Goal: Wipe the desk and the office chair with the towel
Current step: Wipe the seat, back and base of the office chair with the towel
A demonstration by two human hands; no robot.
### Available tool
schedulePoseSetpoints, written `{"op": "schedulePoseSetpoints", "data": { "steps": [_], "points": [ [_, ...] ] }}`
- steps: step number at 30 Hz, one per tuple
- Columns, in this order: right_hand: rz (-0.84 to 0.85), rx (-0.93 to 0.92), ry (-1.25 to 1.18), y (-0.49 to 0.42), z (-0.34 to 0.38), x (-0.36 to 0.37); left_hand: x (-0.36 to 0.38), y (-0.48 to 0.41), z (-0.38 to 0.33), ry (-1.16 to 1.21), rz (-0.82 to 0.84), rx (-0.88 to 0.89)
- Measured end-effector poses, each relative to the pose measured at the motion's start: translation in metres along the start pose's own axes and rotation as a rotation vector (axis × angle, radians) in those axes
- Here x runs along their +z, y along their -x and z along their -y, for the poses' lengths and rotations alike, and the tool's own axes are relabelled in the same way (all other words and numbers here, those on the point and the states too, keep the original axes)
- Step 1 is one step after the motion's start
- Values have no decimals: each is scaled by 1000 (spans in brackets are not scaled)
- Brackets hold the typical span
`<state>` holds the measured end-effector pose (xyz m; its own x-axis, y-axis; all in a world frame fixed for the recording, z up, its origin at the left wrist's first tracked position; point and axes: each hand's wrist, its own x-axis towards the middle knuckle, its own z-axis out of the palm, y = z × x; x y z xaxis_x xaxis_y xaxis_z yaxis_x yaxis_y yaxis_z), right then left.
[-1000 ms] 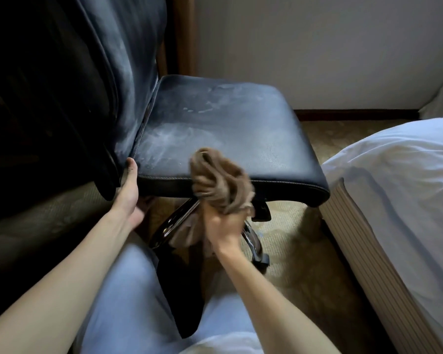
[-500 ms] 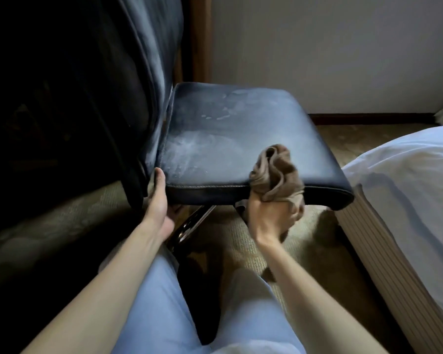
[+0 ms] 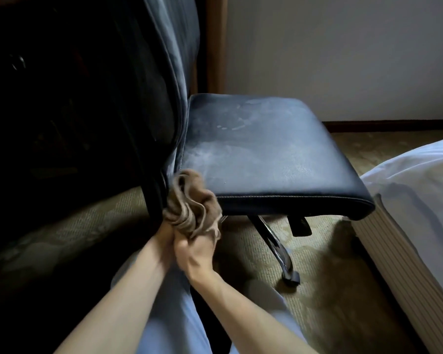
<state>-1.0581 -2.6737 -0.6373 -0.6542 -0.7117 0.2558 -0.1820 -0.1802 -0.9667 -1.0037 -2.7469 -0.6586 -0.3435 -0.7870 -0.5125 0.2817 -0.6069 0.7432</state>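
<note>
Gripping the towel (image 3: 192,205) in a tight bunch, the right hand (image 3: 193,254) presses it into the near rear corner of the office chair (image 3: 223,139), where seat (image 3: 279,162) meets backrest (image 3: 161,72), as I read it on my feed. (operator)

And the left hand? (editor)

The left hand (image 3: 164,237) sits tucked under the cloth, just behind the right. I cannot tell whether it grips the towel or only steadies it. (operator)

What could go wrong from here? (editor)

Three things, in my judgement. The chair stands on a chrome base (image 3: 271,236) with a caster (image 3: 290,277) on the carpet (image 3: 325,246). A hard push into that corner could roll or swivel it toward the bed (image 3: 420,187) just beside the seat's far end, and the stroke would slide off. The towel is wadded, so little of it meets the leather; it may smear the pale film on the seat rather than lift it. And a loose fold could snag between seat and backrest, or on the lever (image 3: 301,226) under the seat. (operator)

And the worktop? (editor)

I cannot make it out; the left of my view is too dark. With that film across the seat, I judge the chair far from done. (operator)
</note>
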Motion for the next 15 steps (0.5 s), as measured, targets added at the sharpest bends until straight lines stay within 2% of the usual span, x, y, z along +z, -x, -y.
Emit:
{"op": "schedulePoseSetpoints", "data": {
  "steps": [2, 5, 8, 10, 12, 15],
  "points": [
    [120, 4, 62, -4, -4, 6, -9, 5, -2, 36, 6, -32],
    [289, 30, 146, -14, -6, 1, -7, 5, 2, 223, 140, 0],
    [466, 160, 103, -32, 6, -2, -2, 17, -1, 176, 186, 8],
    [565, 172, 40, -44, 14, -5, -5, 23, -7, 134, 222, -3],
    [594, 152, -73, -54, 22, -8, -15, 25, -11, 124, 199, -36],
    [512, 160, -299, -54, 33, -16, -21, 36, -18, 30, 149, -4]
  ]
}}
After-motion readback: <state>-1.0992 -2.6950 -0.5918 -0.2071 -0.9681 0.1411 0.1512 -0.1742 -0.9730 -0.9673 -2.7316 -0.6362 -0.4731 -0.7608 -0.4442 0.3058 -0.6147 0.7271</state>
